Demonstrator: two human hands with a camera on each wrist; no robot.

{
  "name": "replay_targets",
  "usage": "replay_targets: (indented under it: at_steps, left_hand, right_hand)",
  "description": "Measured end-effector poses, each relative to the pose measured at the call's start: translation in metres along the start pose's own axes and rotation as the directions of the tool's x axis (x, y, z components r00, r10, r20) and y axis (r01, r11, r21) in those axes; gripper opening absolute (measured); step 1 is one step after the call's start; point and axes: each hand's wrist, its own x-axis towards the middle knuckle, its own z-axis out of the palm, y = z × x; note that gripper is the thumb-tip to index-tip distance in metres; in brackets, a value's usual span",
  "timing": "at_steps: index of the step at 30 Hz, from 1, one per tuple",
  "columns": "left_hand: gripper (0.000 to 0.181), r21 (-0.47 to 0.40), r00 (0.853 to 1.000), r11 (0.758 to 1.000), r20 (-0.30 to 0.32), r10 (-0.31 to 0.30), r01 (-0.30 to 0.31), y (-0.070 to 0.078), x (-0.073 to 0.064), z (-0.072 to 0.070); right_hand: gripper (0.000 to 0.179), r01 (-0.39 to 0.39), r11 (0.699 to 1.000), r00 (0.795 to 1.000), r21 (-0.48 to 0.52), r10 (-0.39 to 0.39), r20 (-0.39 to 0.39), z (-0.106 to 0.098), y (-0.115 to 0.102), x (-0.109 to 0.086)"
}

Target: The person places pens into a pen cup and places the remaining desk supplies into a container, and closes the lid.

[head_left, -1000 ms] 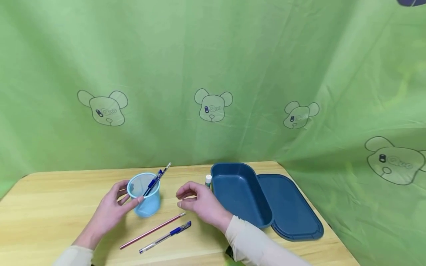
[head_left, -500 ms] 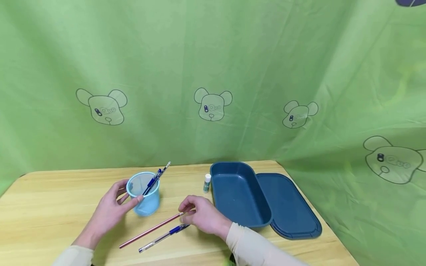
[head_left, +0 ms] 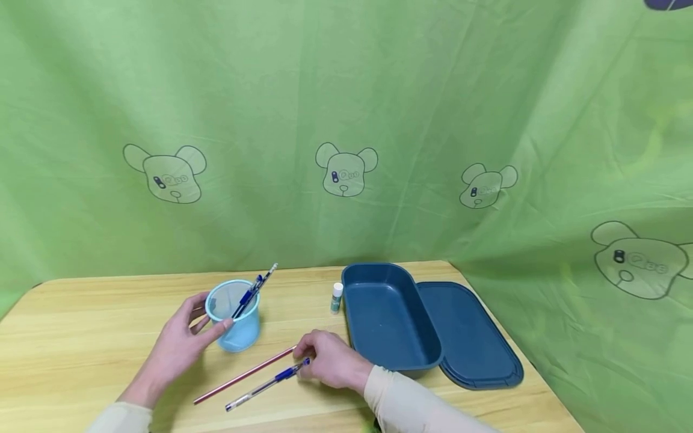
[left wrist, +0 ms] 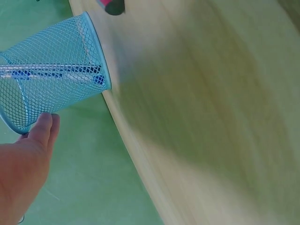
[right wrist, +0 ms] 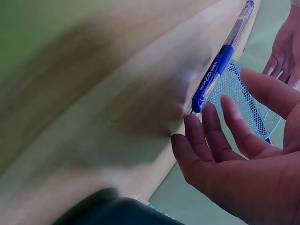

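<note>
Bench [head_left: 81,343]: left hand [head_left: 181,334] gripped cup [head_left: 240,334], right hand [head_left: 331,361] loose-fingered at pen [head_left: 268,385]; fumbled pinch could've rolled it toward front edge.

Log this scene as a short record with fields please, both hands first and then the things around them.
Left hand: grips the blue mesh pen cup, thumb at its rim
Cup contents: at least two slim writing tools, leaning
Right hand: at the blue end of the gel pen; contact unclear
Red pencil: lies on the wooden table beside the gel pen
Glue stick: upright, white cap, between cup and box
Dark blue box: uncovered
Box lid: flat, beside the box
</note>
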Motion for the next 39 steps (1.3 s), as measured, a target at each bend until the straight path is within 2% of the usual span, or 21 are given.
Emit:
replay_targets:
  at_steps: [4, 9, 16, 20, 35, 39]
  left_hand:
    - [0.087, 0.009, 1.000, 1.000, 0.000, 0.000, 0.000, 0.0007, 0.0000, -0.0001]
    - [0.087, 0.010, 1.000, 1.000, -0.002, 0.003, -0.003, 0.0011, 0.0004, -0.0002]
    - [0.086, 0.013, 1.000, 1.000, -0.011, 0.014, -0.014, 0.0008, -0.0009, -0.0012]
    - [0.086, 0.014, 1.000, 1.000, -0.016, 0.011, -0.011, 0.0004, -0.0008, -0.0019]
    - [0.087, -0.014, 1.000, 1.000, -0.013, -0.004, 0.004, -0.0001, -0.0014, -0.0004]
    - [0.087, -0.018, 1.000, 1.000, -0.007, -0.004, 0.004, -0.0008, -0.0006, 0.0014]
  right_hand:
    - [0.021, 0.007, 0.998, 1.000, -0.068, -0.006, 0.013, 0.0007, -0.0006, 0.0004]
    - [0.022, 0.055, 0.981, 0.998, -0.188, -0.051, 0.023, 0.0010, -0.0020, 0.0009]
    - [0.026, 0.087, 0.952, 0.993, -0.295, -0.058, 0.104, 0.0041, -0.0040, -0.0004]
    - [0.027, 0.085, 0.947, 0.990, -0.309, -0.045, 0.137, 0.0052, -0.0037, -0.0013]
    - [0.026, 0.110, 0.925, 0.985, -0.364, -0.051, 0.166, 0.0025, -0.0022, 0.0008]
    - [0.025, 0.114, 0.930, 0.984, -0.350, -0.058, 0.167, 0.0003, -0.0006, 0.0003]
